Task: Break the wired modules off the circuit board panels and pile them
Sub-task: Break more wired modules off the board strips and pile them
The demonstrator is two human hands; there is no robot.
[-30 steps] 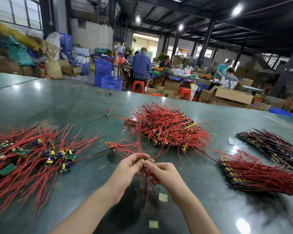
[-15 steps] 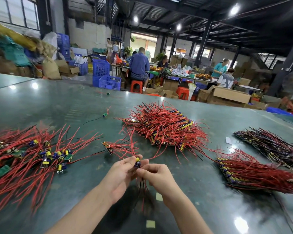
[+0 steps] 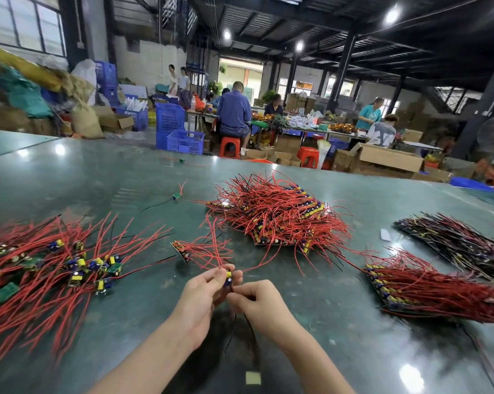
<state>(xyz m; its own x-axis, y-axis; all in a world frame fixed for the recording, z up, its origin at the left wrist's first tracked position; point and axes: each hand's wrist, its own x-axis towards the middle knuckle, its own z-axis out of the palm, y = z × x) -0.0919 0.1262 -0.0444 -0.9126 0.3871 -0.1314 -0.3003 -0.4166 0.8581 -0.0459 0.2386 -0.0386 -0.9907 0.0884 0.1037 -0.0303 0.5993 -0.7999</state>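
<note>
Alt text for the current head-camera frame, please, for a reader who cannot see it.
Both hands, the left hand and the right hand, pinch a small wired module above a green table. Loose modules with red wires lie piled at left; unbroken panels lie ahead and at right.

It was a factory assembly hall: seated workers [image 3: 234, 115] at far benches, blue crates [image 3: 185, 141], cardboard boxes [image 3: 388, 157], steel roof beams [image 3: 345, 52].

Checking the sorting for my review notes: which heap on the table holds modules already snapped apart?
The loose red-wired heap at far left: single green modules lie scattered, while the other heaps remain joined in rows.
</note>
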